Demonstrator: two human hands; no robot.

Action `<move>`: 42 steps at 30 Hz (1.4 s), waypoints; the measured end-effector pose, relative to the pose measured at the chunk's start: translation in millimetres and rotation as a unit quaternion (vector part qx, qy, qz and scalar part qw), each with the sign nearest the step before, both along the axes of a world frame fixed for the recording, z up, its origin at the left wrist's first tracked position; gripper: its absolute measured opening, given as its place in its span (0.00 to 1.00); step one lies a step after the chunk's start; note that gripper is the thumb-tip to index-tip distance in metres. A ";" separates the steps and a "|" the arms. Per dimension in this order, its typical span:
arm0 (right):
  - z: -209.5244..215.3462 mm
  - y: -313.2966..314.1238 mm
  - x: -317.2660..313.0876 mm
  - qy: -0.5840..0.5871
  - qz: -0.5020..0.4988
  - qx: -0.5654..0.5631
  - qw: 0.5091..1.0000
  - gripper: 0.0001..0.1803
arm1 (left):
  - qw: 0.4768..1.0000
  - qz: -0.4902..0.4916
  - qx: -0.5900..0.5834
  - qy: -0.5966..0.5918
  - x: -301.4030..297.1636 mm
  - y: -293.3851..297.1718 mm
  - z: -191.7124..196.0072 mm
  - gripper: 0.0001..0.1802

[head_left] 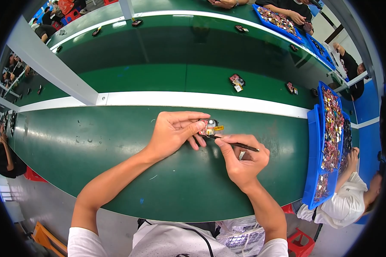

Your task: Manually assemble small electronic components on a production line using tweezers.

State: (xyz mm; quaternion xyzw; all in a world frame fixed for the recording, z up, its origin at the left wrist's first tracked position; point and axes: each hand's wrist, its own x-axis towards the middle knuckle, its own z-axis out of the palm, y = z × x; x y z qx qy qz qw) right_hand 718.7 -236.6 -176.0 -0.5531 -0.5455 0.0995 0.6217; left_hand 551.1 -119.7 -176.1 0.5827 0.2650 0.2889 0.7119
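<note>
Between the thumb and fingers of my left hand (176, 130) is a small black-cased electronic device (209, 127), its inside with red and silver parts facing up. A short yellow-orange flex strip (219, 128) sticks out from its right side. My right hand (244, 160) grips a thin black pen-like tool (240, 145), slanted with its tip at the lower edge of the device. Whether the tip touches the inside parts is too small to tell. Both hands are over the green worktable (158, 188).
Blue bins (315, 158) full of small red and silver parts stand at the right edge. Beyond a white rail (201, 100) runs a green conveyor (158, 77) carrying several small devices (236, 82). A white post (51, 60) rises at left. Co-workers sit right, left and across.
</note>
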 end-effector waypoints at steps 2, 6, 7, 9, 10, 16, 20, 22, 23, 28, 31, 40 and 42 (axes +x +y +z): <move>-1.5 0.2 -0.5 -0.024 -0.001 0.019 1.000 0.07 | 1.000 -0.001 -0.001 0.001 0.7 0.3 0.5 0.16; -2.7 -0.2 2.3 -0.027 0.003 0.031 0.999 0.07 | 1.000 0.000 -0.004 0.005 4.9 -1.5 -0.2 0.16; -3.8 -0.6 3.2 -0.023 0.004 0.031 0.999 0.07 | 1.000 0.000 -0.004 0.005 5.8 -1.8 -0.7 0.16; -4.0 -1.5 4.6 -0.020 0.007 0.031 0.999 0.07 | 1.000 0.005 0.000 0.000 7.1 -2.6 -2.0 0.16; -2.7 -2.2 5.4 -0.011 0.007 0.014 1.000 0.07 | 1.000 0.005 0.000 0.000 7.3 -3.0 -1.9 0.16; 4.4 -0.2 12.9 0.058 0.013 -0.061 0.996 0.07 | 1.000 -0.005 0.003 0.019 7.3 -3.0 0.6 0.15; 4.0 2.5 14.5 0.103 0.038 -0.064 0.992 0.07 | 1.000 -0.006 0.005 0.019 6.9 -0.1 1.5 0.15; 4.0 3.1 15.2 0.090 0.046 -0.051 0.994 0.07 | 1.000 -0.006 0.003 0.017 6.9 -0.1 1.6 0.15; 4.7 2.9 16.4 0.062 0.046 -0.046 0.996 0.07 | 1.000 -0.007 0.002 0.017 7.0 -0.4 1.9 0.15; 4.9 0.4 22.0 -0.003 0.044 -0.035 0.998 0.08 | 1.000 -0.005 0.002 0.013 11.9 -2.8 0.4 0.15; 4.1 -1.1 24.7 -0.031 0.041 -0.028 0.998 0.08 | 1.000 -0.004 -0.001 0.012 14.4 -4.2 0.2 0.14; 2.1 1.0 24.5 -0.056 0.057 0.016 0.997 0.09 | 1.000 -0.008 -0.002 0.010 16.6 -4.3 -0.1 0.14; 1.4 0.0 26.2 -0.077 0.059 0.022 0.995 0.09 | 1.000 -0.012 -0.001 0.012 17.5 -4.8 -0.4 0.14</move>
